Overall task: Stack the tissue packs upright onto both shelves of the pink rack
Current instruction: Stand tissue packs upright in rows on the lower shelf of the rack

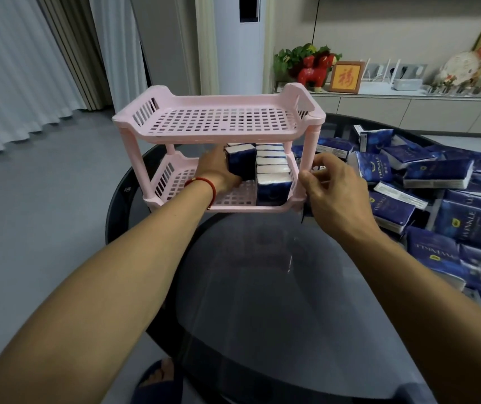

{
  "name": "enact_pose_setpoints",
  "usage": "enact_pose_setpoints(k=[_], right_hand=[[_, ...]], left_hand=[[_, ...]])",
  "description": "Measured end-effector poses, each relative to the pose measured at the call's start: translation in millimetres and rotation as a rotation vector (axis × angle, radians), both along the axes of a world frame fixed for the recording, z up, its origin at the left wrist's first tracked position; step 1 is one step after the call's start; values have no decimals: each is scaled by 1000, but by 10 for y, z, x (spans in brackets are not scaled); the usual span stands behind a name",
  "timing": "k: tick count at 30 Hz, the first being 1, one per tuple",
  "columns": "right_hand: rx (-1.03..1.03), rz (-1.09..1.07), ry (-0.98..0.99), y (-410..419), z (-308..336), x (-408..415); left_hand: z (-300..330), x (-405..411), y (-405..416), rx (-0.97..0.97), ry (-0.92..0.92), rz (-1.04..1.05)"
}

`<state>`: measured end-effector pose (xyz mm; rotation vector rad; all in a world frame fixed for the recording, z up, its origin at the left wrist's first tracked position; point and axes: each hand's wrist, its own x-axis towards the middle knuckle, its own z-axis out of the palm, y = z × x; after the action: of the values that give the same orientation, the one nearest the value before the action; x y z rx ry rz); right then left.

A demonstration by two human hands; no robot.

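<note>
Dark smoked glass covers the round table (277, 287), and at its near edge a foot in a navy slipper (157, 383) shows on the grey floor. Both bare forearms reach over the glass. Wearing a red string bracelet (204, 185) at the wrist, the left hand (218, 173) is inside the lower shelf of the pink rack (218, 121), its fingers wrapped around an upright tissue pack (240, 163) that stands just left of a row of upright packs (272, 173) filling the shelf's right end. At the rack's right front post, the right hand (332, 193) has its fingers curled around another dark blue pack (309, 209), mostly hidden behind the hand. On the table's right side lies a loose heap of blue Twinkle packs (443, 199). The top shelf holds nothing. Farther back, a sideboard (408, 106) carries a red horse figurine (316, 71), a framed character (345, 77) and a green plant (294, 58), with curtains (29, 68) to the left.
</note>
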<state>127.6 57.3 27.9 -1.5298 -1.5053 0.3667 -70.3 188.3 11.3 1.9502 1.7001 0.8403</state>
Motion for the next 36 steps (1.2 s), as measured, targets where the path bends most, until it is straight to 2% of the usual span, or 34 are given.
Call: enact_pose_setpoints(k=[9, 17, 23, 28, 33, 36], right_hand=[[-9, 25, -5, 20, -2, 34], [-6, 21, -27, 17, -6, 30], [2, 8, -67, 5, 10, 21], [-9, 13, -48, -7, 28, 19], [-55, 21, -15, 7, 39, 26], [-96, 23, -21, -18, 48, 46]], left_hand=[[-98, 12, 42, 11, -104, 75], [-150, 36, 150, 15, 87, 27], [-198, 22, 192, 6, 95, 24], [-179, 6, 148, -10, 26, 1], [-165, -67, 80, -67, -167, 20], [-136, -129, 73, -97, -164, 73]])
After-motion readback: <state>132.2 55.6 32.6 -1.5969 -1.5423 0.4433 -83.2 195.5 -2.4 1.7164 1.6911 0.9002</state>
